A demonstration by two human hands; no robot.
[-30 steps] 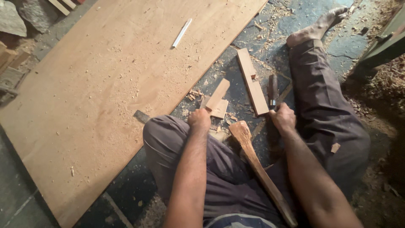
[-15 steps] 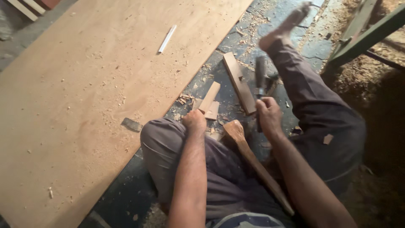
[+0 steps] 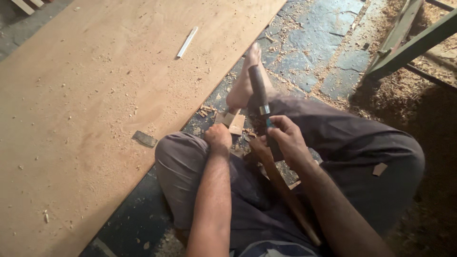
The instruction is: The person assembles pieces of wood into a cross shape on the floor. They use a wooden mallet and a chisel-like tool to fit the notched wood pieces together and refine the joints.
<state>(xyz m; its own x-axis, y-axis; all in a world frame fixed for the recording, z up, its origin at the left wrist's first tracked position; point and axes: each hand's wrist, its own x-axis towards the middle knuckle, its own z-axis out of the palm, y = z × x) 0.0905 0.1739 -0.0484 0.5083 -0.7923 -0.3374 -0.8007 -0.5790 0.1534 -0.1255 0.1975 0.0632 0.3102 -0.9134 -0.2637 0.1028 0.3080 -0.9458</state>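
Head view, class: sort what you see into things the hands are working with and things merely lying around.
In use: left hand on small wood block; right hand gripping chisel; wooden handle across lap.

Lying about: plywood sheet, white strip, dark scrap, shavings pile.

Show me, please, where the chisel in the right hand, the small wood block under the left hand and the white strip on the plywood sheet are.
chisel (image 3: 257, 90), head view, on its dark handle.
small wood block (image 3: 233, 122), head view, on its pale top face.
white strip (image 3: 186, 42), head view, at its middle.
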